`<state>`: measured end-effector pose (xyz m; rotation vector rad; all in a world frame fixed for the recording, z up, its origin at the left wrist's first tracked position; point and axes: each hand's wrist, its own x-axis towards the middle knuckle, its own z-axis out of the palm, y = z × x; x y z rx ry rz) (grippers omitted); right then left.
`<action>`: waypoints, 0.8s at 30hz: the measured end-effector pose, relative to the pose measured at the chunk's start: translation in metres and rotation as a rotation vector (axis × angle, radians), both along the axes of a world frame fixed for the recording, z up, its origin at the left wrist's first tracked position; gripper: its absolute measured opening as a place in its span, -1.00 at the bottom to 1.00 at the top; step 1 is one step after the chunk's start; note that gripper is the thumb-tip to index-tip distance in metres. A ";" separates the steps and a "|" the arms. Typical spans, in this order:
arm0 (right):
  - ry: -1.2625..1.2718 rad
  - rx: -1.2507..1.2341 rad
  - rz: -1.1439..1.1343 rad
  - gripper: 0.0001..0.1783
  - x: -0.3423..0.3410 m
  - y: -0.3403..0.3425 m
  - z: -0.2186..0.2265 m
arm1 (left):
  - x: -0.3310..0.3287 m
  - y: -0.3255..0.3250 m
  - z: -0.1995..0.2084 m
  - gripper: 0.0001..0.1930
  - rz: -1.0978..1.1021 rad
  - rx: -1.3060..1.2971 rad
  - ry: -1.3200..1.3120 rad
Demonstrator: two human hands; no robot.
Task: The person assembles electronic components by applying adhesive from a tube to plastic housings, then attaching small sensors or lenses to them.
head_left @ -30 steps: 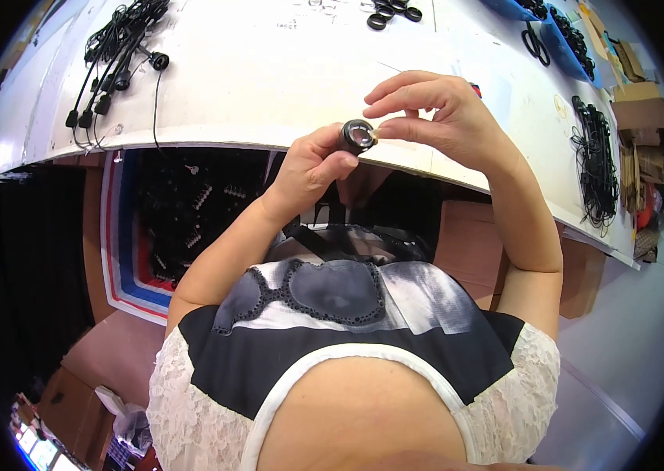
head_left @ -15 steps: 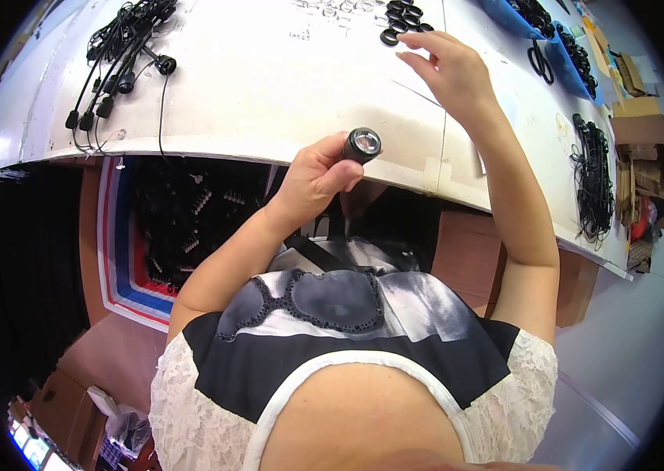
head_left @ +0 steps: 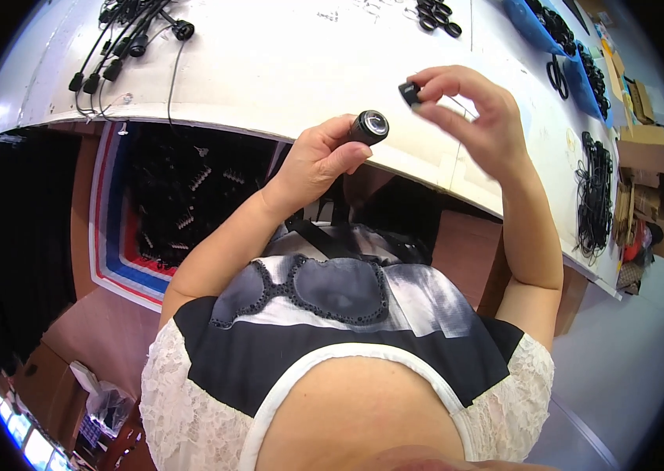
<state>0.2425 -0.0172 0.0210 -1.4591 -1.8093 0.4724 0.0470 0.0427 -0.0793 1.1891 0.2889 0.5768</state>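
My left hand (head_left: 320,157) is closed round a short black cylinder with a clear lens (head_left: 370,126) in its upper end, like a flashlight head. It is held just above the table's near edge, lens side up. To the right of it and a little higher, my right hand (head_left: 477,110) pinches a small black ring (head_left: 409,93) between thumb and fingertips, seen side-on. The ring and the lens end are apart. Several black rings (head_left: 435,16) like it lie farther back on the white table (head_left: 285,71).
Black cables with sockets (head_left: 124,47) lie at the left of the table. Small clear pieces lie at the far edge. On the right are blue bins (head_left: 587,82) of black parts, black scissors (head_left: 557,76) and a cable bundle (head_left: 595,192). Below the table sits a striped bag (head_left: 116,259).
My right hand has come back from the rings toward me and now shows a black ring in its fingers. The left hand still holds the cylinder, slightly shifted. The view has tilted a little.
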 end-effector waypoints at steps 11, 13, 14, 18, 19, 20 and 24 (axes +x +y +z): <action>-0.168 0.020 0.008 -0.71 -0.021 -0.038 0.007 | 0.007 -0.015 0.015 -0.81 -0.153 0.098 0.112; -0.247 0.015 0.049 -0.69 -0.021 -0.039 0.011 | 0.008 -0.016 0.014 -0.81 -0.155 0.139 0.117; -0.246 0.014 0.048 -0.69 -0.020 -0.040 0.013 | 0.008 -0.016 0.013 -0.80 -0.179 0.147 0.124; -0.296 0.017 0.205 -0.67 -0.015 -0.044 0.017 | 0.008 -0.021 0.015 -0.78 -0.269 0.004 0.104; -0.365 0.013 0.221 -0.66 -0.015 -0.046 0.018 | 0.009 -0.024 0.014 -0.78 -0.269 0.003 0.104; -0.363 0.012 0.224 -0.66 -0.016 -0.048 0.020 | 0.010 -0.026 0.012 -0.77 -0.266 -0.003 0.093; -0.295 -0.174 0.084 -0.63 -0.018 -0.056 0.021 | 0.010 -0.027 0.014 -0.76 -0.261 0.174 0.161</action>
